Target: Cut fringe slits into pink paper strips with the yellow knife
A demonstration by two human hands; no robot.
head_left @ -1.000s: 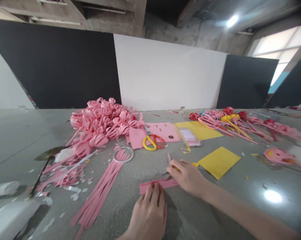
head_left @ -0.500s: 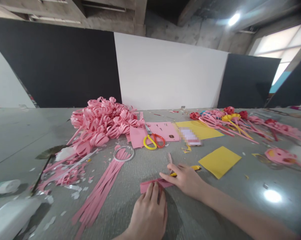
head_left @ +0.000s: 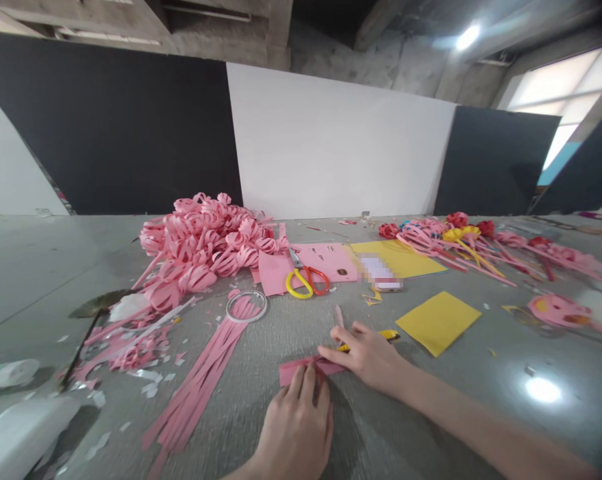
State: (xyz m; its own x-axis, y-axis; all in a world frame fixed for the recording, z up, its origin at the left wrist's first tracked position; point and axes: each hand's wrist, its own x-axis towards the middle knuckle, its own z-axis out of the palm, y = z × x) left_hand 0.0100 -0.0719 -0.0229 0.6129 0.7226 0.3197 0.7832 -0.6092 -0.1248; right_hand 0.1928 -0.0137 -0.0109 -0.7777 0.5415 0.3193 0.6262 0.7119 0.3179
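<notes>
A folded pink paper piece (head_left: 291, 371) lies flat on the grey table in front of me. My left hand (head_left: 298, 413) presses its closed fingers down on the paper's middle. Reaching in from the right, my right hand (head_left: 368, 353) has its thumb stretched onto the paper's right end, with the fingers apart. A yellow and black cutter (head_left: 389, 335) runs behind and under that hand, partly hidden by it; I see no firm grip on it. Beyond the index fingertip lies a small pale pink strip (head_left: 338, 313).
Long pink paper strips (head_left: 205, 380) with a tape roll (head_left: 248, 307) lie left. Farther back are a pink curled-paper heap (head_left: 205, 240), scissors (head_left: 301, 283), a phone (head_left: 381, 272) and yellow paper (head_left: 438, 323). A white box (head_left: 25, 437) stands near left; paper flowers (head_left: 461, 233) lie back right.
Hardly anything differs. Both hands stay on the pink paper in almost the same place, and the view has shifted very slightly.
</notes>
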